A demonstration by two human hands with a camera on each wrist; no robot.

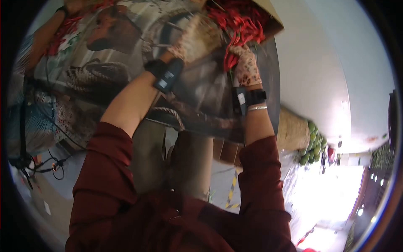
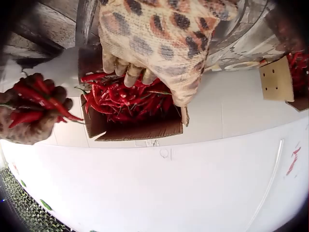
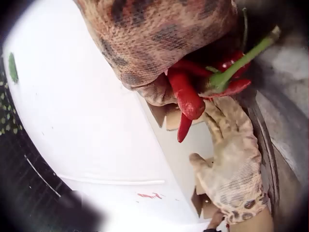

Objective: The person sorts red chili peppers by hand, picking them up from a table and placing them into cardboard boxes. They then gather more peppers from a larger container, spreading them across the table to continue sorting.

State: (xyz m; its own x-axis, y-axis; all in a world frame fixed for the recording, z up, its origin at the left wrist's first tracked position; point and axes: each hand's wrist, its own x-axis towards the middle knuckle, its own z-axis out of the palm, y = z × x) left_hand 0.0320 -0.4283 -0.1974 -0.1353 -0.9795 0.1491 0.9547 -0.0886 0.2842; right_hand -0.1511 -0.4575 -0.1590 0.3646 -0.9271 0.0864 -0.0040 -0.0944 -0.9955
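Both hands wear leopard-patterned gloves. My right hand (image 1: 247, 67) grips a bunch of red chili peppers (image 1: 230, 59) just in front of a cardboard box. In the right wrist view, a green stem and red chili peppers (image 3: 186, 99) stick out from under the gloved right hand (image 3: 159, 43). My left hand (image 1: 189, 40), blurred in the head view, is left of the box. Its fingers are extended and its thumb stands apart in the right wrist view, with nothing seen in the palm. The cardboard box (image 2: 145, 131) holds a heap of red chili peppers (image 2: 130, 99).
The table has a printed cover (image 1: 197, 96). Another person's arm (image 1: 42, 42) reaches in at the upper left, near more red chili peppers (image 1: 63, 38). A second box (image 2: 276, 79) with chili peppers stands farther off. Green round fruit (image 1: 312, 145) lie beyond the table's right edge.
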